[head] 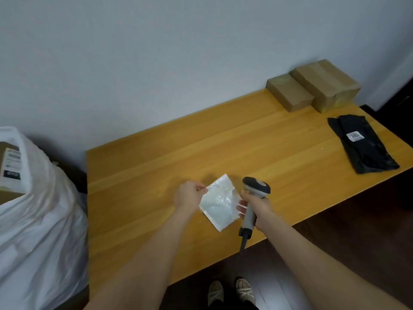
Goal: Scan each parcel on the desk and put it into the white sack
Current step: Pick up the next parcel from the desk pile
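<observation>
My left hand (188,196) pinches the left edge of a small white plastic parcel (220,203) held just above the wooden desk (156,175). My right hand (257,209) grips the handle of a grey barcode scanner (254,193), and its fingertips touch the parcel's right edge. The scanner head sits just right of the parcel's upper corner. A black plastic parcel (362,144) with a white label lies at the desk's right end. Two brown cardboard boxes (312,86) stand at the far right against the wall. The white sack (40,220) stands left of the desk with a labelled box (11,166) in it.
The scanner's dark cable (243,242) hangs over the desk's near edge. The dark floor and my shoes (231,291) show below the desk. A pale wall runs behind the desk.
</observation>
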A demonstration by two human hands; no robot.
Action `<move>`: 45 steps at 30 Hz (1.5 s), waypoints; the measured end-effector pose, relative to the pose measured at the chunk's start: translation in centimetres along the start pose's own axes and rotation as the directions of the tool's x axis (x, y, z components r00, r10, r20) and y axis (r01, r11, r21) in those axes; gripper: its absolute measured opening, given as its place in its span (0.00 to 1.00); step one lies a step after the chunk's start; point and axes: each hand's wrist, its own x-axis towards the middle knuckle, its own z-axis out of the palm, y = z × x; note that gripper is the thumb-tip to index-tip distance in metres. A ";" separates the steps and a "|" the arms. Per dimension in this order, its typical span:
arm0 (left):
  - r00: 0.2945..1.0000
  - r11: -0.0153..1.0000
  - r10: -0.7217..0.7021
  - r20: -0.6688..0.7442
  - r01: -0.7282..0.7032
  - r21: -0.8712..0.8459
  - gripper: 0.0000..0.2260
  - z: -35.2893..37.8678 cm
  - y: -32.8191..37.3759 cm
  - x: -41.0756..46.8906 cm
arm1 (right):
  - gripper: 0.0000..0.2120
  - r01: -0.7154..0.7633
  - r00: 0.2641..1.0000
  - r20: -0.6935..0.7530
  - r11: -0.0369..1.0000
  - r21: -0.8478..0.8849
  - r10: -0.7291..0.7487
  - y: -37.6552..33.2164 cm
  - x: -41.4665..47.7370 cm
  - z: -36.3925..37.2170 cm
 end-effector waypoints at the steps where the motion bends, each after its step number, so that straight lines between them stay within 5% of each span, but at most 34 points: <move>1: 0.999 0.997 0.019 -0.043 -0.022 -0.078 0.07 -1.5 0.6 0.0 | 0.10 0.019 1.000 0.017 1.000 0.020 -0.019 -1.0 -0.5 0.4; 6: 0.976 0.919 0.113 -0.185 -0.173 -0.354 0.03 -7.9 3.1 -1.3 | 0.12 0.080 0.986 0.140 0.993 0.084 -0.092 -6.4 -3.8 3.0; 12: 0.939 0.847 0.146 -0.310 -0.281 -0.452 0.04 -11.5 5.1 -3.9 | 0.06 0.205 0.960 0.185 0.978 0.039 -0.209 -9.0 -6.9 5.8; 15: 0.955 0.818 0.114 -0.276 -0.248 -0.519 0.04 -12.2 5.4 -4.4 | 0.07 0.306 0.950 0.090 0.949 -0.070 -0.300 -9.5 -7.4 6.9; 19: 0.969 0.695 -0.082 -0.231 -0.110 -0.710 0.15 -14.3 5.2 -5.3 | 0.09 0.438 0.897 0.170 0.876 -0.202 -0.409 -9.8 -9.0 7.5; 23: 0.990 0.780 -0.074 -0.121 -0.019 -0.626 0.13 -16.9 4.4 -5.8 | 0.11 0.554 0.822 0.328 0.788 -0.268 -0.466 -9.6 -10.4 7.4; 28: 0.996 0.733 -0.077 0.046 0.087 -0.675 0.10 -18.0 3.6 -6.8 | 0.10 0.606 0.778 0.396 0.746 -0.275 -0.487 -9.5 -11.4 7.0; 34: 0.986 0.691 -0.131 -0.105 0.014 -0.723 0.04 -17.0 2.4 -6.9 | 0.05 0.560 0.809 0.314 0.814 -0.153 -0.497 -8.4 -11.3 6.4; 45: 0.951 0.665 -0.213 -0.225 -0.028 -0.746 0.05 -15.4 0.0 -7.2 | 0.04 0.600 0.735 0.485 0.788 -0.137 -0.474 -4.6 -16.5 7.5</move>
